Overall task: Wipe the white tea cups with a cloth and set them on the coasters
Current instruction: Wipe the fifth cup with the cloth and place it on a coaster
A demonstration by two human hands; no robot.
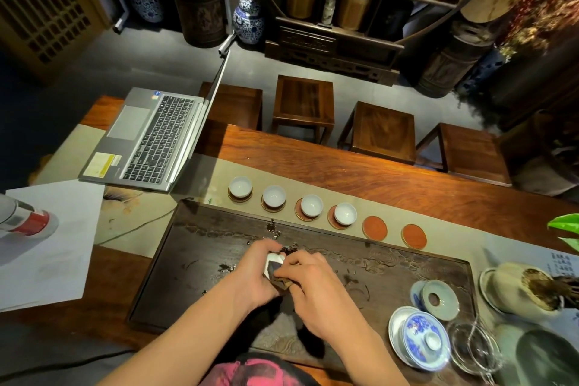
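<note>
While I scan from the left, a sheet of white paper (53, 238) lies at the surface's (391, 178) near-left edge with a red-and-white can (22, 218) on its side across it; just beyond sits an open grey laptop (150, 138); a pale runner (200, 178) stretches rightward under it; along the runner's near edge I count four white tea cups, the first (240, 186), second (274, 196), third (311, 205) and fourth (345, 214), each on a round coaster, the last two sitting off-centre on theirs; right of them two red coasters (374, 227) (414, 236) lie bare; nearer me lies the dark carved tea tray (203, 247); over its middle my left hand (255, 273) curls around a fifth white cup (275, 260), only a sliver of it showing between the fingers; my right hand (308, 287) pinches a dark cloth (279, 279) against that cup, fingers bent tight; both hands touch each other; at the tray's right end stand a blue-and-white lidded gaiwan (421, 334) and a pale saucer-like lid (437, 299); beside them a clear glass pitcher (473, 348), then a pale pot (520, 290) tipped on its side.
</note>
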